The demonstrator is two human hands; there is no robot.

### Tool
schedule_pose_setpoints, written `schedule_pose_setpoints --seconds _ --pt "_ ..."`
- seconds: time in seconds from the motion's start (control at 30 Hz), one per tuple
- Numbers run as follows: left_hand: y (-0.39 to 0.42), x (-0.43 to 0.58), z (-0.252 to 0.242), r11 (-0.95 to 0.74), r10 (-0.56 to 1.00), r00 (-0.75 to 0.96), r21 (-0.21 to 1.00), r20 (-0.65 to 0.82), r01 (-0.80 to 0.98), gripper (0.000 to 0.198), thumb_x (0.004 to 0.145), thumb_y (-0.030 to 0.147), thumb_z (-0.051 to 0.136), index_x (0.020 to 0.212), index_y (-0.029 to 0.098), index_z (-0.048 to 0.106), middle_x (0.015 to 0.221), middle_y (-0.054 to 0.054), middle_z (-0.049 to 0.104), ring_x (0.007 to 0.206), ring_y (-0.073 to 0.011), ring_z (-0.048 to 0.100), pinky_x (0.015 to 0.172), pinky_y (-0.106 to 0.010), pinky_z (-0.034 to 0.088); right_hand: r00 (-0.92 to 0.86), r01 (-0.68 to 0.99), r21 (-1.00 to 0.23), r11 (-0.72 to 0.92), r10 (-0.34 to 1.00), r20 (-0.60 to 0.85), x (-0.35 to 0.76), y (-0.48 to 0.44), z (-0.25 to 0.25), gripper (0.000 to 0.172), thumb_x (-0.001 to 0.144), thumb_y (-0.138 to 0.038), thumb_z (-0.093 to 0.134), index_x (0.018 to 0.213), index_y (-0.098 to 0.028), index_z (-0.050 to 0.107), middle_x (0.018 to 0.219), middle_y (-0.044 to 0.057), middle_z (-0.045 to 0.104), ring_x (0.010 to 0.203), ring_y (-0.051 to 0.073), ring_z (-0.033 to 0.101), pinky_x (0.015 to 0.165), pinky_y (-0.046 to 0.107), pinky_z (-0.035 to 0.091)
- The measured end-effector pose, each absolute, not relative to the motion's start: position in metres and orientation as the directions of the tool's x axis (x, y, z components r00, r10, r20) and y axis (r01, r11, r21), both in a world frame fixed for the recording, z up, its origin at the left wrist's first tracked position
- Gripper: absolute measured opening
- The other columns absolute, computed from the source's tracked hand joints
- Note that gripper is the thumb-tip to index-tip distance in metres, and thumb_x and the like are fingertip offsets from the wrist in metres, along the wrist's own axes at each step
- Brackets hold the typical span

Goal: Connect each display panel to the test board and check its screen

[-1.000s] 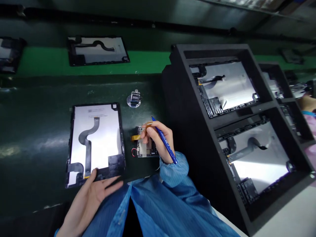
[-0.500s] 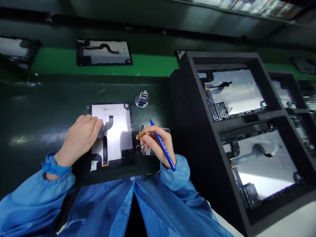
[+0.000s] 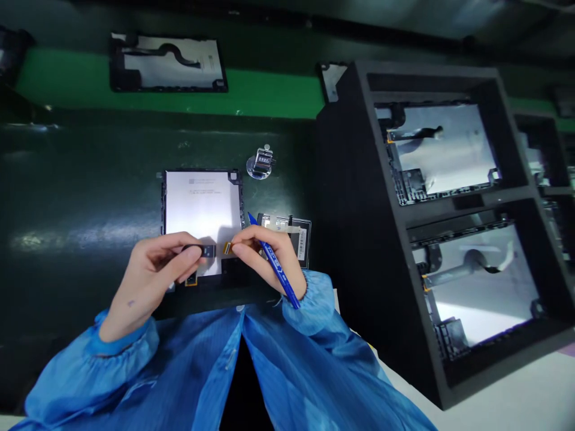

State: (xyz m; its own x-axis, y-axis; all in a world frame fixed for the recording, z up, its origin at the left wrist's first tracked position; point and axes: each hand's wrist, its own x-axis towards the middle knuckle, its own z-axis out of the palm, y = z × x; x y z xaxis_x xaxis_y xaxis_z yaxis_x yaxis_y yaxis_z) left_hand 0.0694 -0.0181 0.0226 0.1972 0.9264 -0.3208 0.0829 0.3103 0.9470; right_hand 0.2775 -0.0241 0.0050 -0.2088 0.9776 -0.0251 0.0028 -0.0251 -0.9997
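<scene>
A tablet panel [image 3: 202, 209] lies back-up on the dark green bench in front of me. My left hand [image 3: 155, 269] pinches the black end of the panel's flex cable [image 3: 207, 250] above the panel's lower edge. My right hand [image 3: 265, 251] pinches an orange flex connector [image 3: 228, 246] right beside it, and a blue pen [image 3: 272, 263] is tucked between its fingers. The two cable ends almost touch. A small circuit board [image 3: 294, 232] lies just right of the panel, partly behind my right hand.
A metal tally counter [image 3: 261, 163] stands behind the panel. A black two-tier rack [image 3: 354, 197] with a panel on each shelf stands to the right. Another panel [image 3: 168, 63] rests on the green belt [image 3: 269, 96] at the back. A white surface [image 3: 516, 407] lies at bottom right.
My left hand has lifted the black flex cable off the panel and brought it to the right. My right hand has moved left from the circuit board with the orange connector.
</scene>
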Motion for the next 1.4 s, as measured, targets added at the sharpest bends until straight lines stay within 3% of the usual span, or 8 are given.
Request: schedule_pose_setpoints --seconds 0.13,0.37,0.73,1.1,1.17,1.27,1.33,1.4 --pt "-0.029 0.074 0.016 0.121 0.982 0.103 0.946 -0.158 0.299 0.006 0.085 0.031 0.073 0.083 0.027 0.077 0.073 0.004 0.072 0.061 -0.0097 0.060 0.055 -0.017 0.046 -0.227 0.032 -0.999 -0.029 0.973 -0.035 0.278 -0.025 0.008 0.013 0.089 -0.028 0.065 0.083 -0.017 0.068 0.063 -0.004 0.057 0.055 0.007 0.048 0.059 0.021 0.042" --pt "-0.033 0.081 0.014 -0.014 0.997 0.074 0.905 -0.019 0.424 0.005 0.085 0.030 0.074 0.085 0.028 0.078 0.082 0.006 0.076 0.070 -0.0119 0.068 0.065 -0.018 0.051 -0.246 0.061 -0.998 -0.009 0.969 -0.024 0.279 -0.028 0.008 0.015 0.089 -0.028 0.064 0.081 -0.016 0.067 0.064 -0.004 0.056 0.056 0.008 0.048 0.060 0.021 0.042" --pt "-0.032 0.084 0.015 -0.050 0.983 0.180 0.899 -0.033 0.436 0.007 0.086 0.027 0.071 0.086 0.027 0.078 0.078 0.008 0.075 0.066 -0.0086 0.068 0.064 -0.013 0.051 -0.267 0.100 -0.993 0.062 0.963 0.033 0.280 -0.028 0.004 0.014 0.088 -0.028 0.064 0.079 -0.017 0.065 0.061 -0.004 0.057 0.054 0.007 0.051 0.059 0.020 0.044" --pt "-0.031 0.086 0.013 -0.009 0.973 0.209 0.893 -0.095 0.451 0.014 0.086 0.034 0.069 0.083 0.023 0.078 0.078 0.002 0.076 0.066 -0.0156 0.068 0.067 -0.024 0.057 -0.300 0.275 -0.943 0.187 0.949 0.101 0.274 -0.027 0.002 0.012 0.089 -0.018 0.058 0.077 -0.018 0.062 0.061 -0.006 0.055 0.055 0.006 0.052 0.063 0.017 0.044" --pt "-0.030 0.082 0.014 -0.018 0.980 0.182 0.888 -0.074 0.459 0.016 0.089 0.036 0.066 0.091 0.024 0.078 0.085 0.002 0.076 0.076 -0.0170 0.070 0.075 -0.026 0.057 -0.227 0.345 -0.923 0.173 0.969 0.097 0.276 -0.031 0.006 0.013 0.093 -0.029 0.059 0.087 -0.020 0.065 0.072 -0.003 0.064 0.059 0.008 0.056 0.066 0.021 0.047" --pt "-0.029 0.065 0.011 -0.069 0.996 0.080 0.855 0.032 0.515 0.030 0.099 0.037 0.053 0.122 0.027 0.069 0.124 -0.001 0.070 0.116 -0.0218 0.063 0.107 -0.037 0.046 0.100 0.392 -0.906 0.158 0.972 0.213 0.285 -0.045 0.018 0.046 0.098 -0.062 0.041 0.115 -0.025 0.062 0.094 0.005 0.069 0.058 0.014 0.058 0.060 0.028 0.048" --pt "-0.031 0.052 0.005 -0.070 0.997 0.021 0.789 0.072 0.611 0.040 0.102 0.037 0.047 0.138 0.024 0.057 0.143 -0.005 0.058 0.134 -0.0257 0.050 0.116 -0.045 0.037 0.298 0.364 -0.911 0.193 0.903 0.310 0.286 -0.056 0.024 0.059 0.096 -0.072 0.029 0.121 -0.026 0.057 0.089 0.007 0.066 0.055 0.016 0.056 0.051 0.031 0.044" --pt "-0.032 0.042 -0.007 -0.055 0.998 0.019 0.713 0.057 0.699 0.047 0.102 0.036 0.045 0.145 0.017 0.048 0.151 -0.011 0.050 0.142 -0.0288 0.041 0.119 -0.048 0.033 0.269 0.301 -0.932 0.204 0.919 0.288 0.277 -0.063 0.023 0.049 0.096 -0.068 0.039 0.110 -0.026 0.060 0.076 0.005 0.062 0.054 0.016 0.055 0.048 0.030 0.040"
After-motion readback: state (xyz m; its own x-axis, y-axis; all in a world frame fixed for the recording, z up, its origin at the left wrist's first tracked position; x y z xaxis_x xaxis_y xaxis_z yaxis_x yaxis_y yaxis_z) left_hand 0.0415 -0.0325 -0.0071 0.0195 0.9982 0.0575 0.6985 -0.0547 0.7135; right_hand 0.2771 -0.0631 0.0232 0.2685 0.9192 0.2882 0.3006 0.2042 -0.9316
